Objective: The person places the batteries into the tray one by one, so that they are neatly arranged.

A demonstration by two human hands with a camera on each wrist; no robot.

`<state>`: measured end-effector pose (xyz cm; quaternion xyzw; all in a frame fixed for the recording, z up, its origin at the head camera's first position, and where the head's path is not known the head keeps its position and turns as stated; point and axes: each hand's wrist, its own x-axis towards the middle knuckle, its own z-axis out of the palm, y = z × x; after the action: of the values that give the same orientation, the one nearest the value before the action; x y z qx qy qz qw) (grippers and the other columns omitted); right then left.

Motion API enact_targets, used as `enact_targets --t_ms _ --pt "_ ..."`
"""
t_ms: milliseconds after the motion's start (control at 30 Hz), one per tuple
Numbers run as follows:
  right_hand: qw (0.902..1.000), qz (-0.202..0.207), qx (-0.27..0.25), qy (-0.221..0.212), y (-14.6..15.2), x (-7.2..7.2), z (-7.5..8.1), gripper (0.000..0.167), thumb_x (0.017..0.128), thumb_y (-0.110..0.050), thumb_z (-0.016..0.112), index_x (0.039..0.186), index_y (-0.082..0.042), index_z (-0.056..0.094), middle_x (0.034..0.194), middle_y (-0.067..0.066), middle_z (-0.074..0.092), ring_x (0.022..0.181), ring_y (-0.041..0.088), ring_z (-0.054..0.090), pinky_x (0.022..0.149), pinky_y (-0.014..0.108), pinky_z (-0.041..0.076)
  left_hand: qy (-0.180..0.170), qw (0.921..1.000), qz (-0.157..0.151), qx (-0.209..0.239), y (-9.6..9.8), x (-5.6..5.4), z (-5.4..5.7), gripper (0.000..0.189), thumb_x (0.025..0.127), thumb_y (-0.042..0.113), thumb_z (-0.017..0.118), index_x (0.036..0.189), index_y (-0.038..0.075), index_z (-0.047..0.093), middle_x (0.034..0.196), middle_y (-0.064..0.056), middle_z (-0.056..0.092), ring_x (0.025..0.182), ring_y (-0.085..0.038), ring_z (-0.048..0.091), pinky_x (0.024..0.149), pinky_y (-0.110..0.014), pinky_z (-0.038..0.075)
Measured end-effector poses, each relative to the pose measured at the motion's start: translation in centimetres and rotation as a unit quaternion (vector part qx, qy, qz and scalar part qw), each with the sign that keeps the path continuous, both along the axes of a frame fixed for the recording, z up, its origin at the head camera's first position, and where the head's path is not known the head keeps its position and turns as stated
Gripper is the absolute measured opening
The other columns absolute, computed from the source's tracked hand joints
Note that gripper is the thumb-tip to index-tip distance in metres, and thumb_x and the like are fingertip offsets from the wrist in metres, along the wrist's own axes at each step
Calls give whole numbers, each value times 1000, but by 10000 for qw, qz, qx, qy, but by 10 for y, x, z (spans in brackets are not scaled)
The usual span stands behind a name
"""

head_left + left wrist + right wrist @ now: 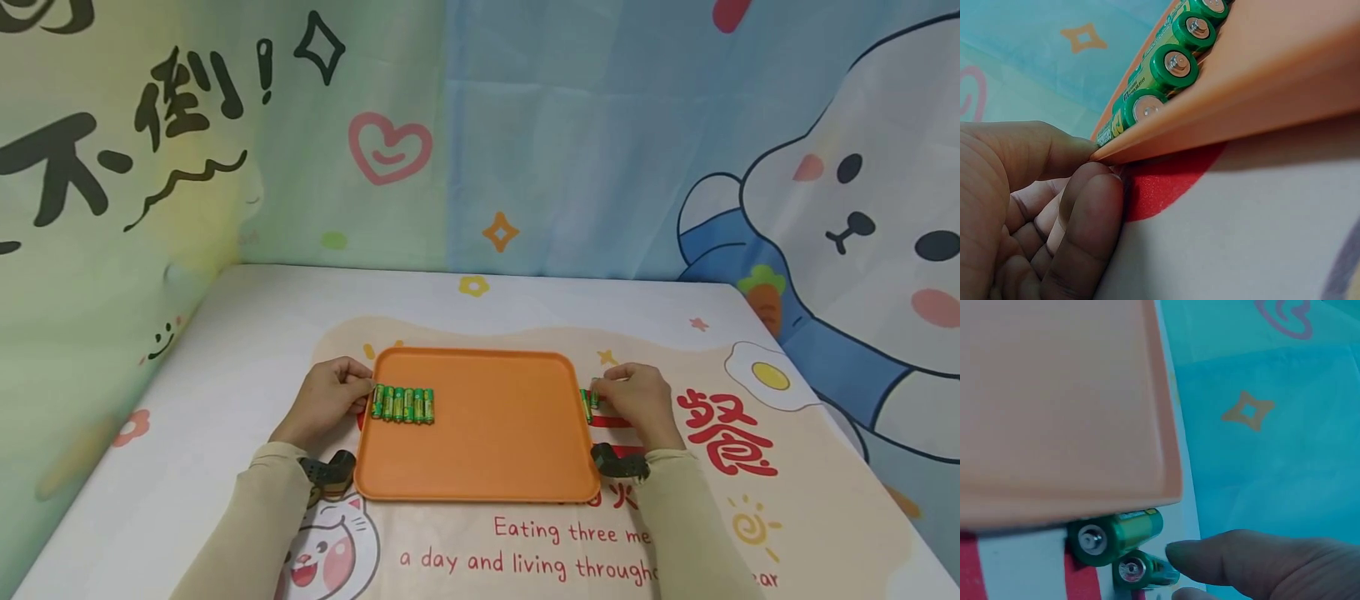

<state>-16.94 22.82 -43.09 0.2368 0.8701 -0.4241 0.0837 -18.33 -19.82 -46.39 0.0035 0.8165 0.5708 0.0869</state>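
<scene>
An orange tray (480, 450) lies on the table, with a row of several green batteries (403, 405) against its left side. My left hand (326, 400) is at the tray's left edge. In the left wrist view, the thumb (1054, 147) and index finger pinch the tray's rim beside the end battery (1141, 112). Past the tray's right edge, two more green batteries lie side by side. One battery (1116, 534) is close against the tray wall. My right hand (637, 400) pinches the far end of the smaller-looking outer battery (1138, 570) between thumb and finger.
The printed tablecloth (450, 550) carries lettering and cartoon figures. Behind the table hangs a printed backdrop (570, 167). Dark wrist-worn devices, such as the one on the left wrist (333, 471), sit close to the tray's sides.
</scene>
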Motion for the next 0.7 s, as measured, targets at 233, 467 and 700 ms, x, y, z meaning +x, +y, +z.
enact_targets --t_ms 233,467,700 --pt "9997 197 152 -45 -1 -2 -2 40 92 -24 74 123 1 65 105 16 68 86 25 64 70 28 54 15 10000 5 25 -1 -1 -1 18 100 6 63 111 -8 65 84 -7 67 70 -12 65 64 -24 57" --pt "9972 495 547 -115 1 -4 -2 35 92 -25 74 115 0 69 101 15 65 84 26 61 66 30 51 -24 9999 52 -88 -1 0 -1 16 99 6 62 110 -6 66 83 -5 65 70 -13 64 64 -23 56" --pt "9985 393 366 -52 -1 -1 -2 34 92 -25 72 117 -2 69 102 14 68 82 23 64 68 27 55 -63 9999 43 -93 -2 -1 -2 16 100 6 62 109 -5 66 84 -6 65 72 -13 64 64 -24 57"
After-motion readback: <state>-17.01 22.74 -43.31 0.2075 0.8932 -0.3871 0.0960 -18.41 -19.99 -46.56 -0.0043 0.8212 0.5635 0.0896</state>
